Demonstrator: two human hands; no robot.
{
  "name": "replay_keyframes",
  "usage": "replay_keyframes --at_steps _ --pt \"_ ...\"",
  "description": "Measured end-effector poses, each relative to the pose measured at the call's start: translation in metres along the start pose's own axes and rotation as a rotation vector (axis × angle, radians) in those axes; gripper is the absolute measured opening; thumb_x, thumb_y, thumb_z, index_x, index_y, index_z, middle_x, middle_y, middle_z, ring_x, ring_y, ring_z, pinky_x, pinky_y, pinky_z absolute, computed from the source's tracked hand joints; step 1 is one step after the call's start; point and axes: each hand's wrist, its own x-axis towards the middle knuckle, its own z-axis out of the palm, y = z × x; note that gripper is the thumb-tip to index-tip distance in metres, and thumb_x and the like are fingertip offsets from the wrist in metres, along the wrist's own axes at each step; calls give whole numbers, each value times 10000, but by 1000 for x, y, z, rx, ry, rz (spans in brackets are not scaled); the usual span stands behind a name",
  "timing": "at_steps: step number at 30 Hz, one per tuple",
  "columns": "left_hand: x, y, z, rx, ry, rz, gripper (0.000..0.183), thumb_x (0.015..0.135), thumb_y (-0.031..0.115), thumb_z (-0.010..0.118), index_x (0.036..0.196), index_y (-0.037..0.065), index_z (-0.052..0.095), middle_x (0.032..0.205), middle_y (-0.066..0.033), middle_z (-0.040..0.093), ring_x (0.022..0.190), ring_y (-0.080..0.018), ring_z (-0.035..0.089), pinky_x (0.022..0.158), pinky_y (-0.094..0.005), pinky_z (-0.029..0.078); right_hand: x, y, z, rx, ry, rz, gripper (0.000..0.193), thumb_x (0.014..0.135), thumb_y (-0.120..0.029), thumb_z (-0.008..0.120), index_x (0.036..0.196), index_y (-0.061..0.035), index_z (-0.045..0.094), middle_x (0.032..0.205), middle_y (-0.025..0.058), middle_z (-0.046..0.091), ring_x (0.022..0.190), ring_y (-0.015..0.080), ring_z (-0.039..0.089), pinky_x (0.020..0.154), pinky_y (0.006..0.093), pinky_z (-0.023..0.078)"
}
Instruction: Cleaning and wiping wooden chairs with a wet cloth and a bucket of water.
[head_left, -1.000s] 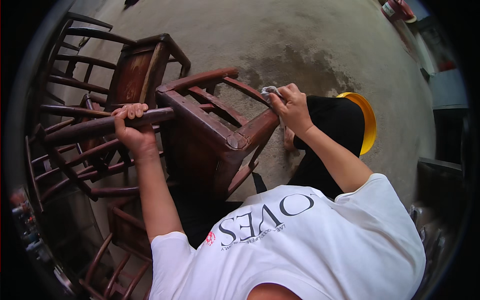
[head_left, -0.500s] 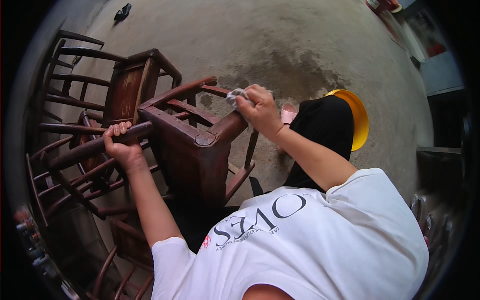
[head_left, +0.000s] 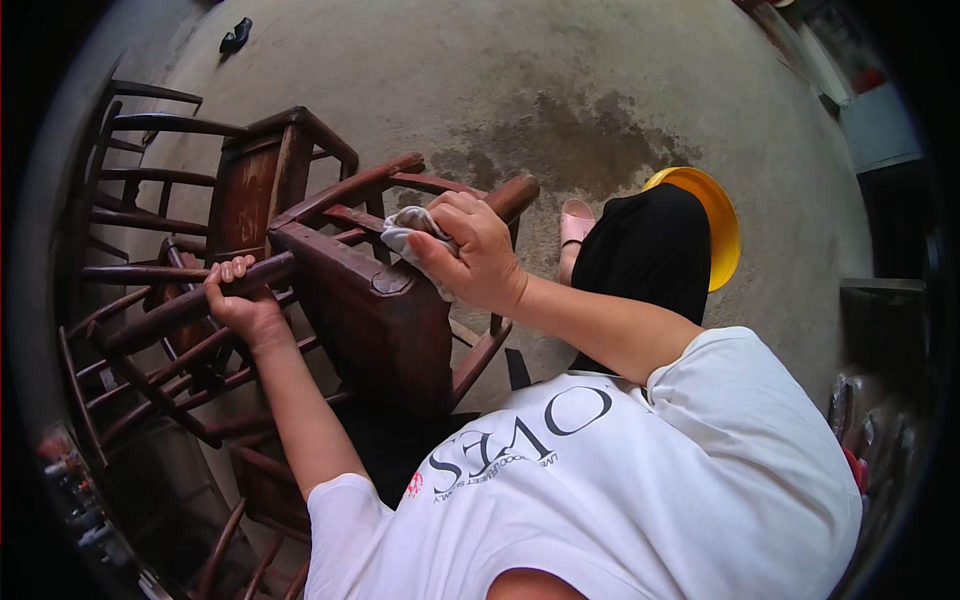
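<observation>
A dark red-brown wooden chair lies tipped over in front of me, its legs and rungs pointing away to the upper right. My left hand is wrapped round a round bar of its frame on the left. A crumpled pale cloth is in my right hand, closed on it and pressed against the chair near the corner where a leg joins the seat. The palm hides part of the cloth and of that leg.
More wooden chairs stand and lie crowded on the left. A yellow basin sits beyond my right knee. Wet patches darken the concrete floor. My foot wears a pink slipper; a black shoe lies far left.
My right hand has slid with the cloth down and left along the chair leg, toward the seat corner, uncovering the leg's end. My left hand keeps its hold on the bar.
</observation>
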Motion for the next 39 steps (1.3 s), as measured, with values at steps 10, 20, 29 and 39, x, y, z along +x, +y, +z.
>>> replay_keyframes --at_steps 10,20,29,39 --pt "10 -14 -4 13 -70 4 240 860 180 517 677 95 388 634 -17 406 638 -150 449 736 -331 423 2 158 -3 -300 341 354 305 850 -308 536 715 -36 563 811 138 551 811 336 514 742 405 413" --pt "-87 -54 36 882 -153 -34 882 860 627 382 1442 109 -31 1479 -175 -33 1378 -255 -1 1096 -404 99 52 159 14 -285 112 313 375 849 -387 503 730 -39 578 878 163 574 843 368 525 766 431 421" --pt "-71 -51 45 1333 -473 578 526 932 468 387 1279 73 411 1344 -144 345 1333 -319 176 1076 -453 120 63 72 76 19 169 130 318 881 -348 505 765 -52 502 804 130 491 808 301 461 746 400 358" --pt "-34 -65 52 1210 -385 504 397 986 338 287 1176 47 481 1223 -121 439 1236 -274 329 1038 -387 221 -11 16 109 195 107 -41 240 878 -172 524 1069 -32 490 1097 150 438 1027 327 432 906 380 335"
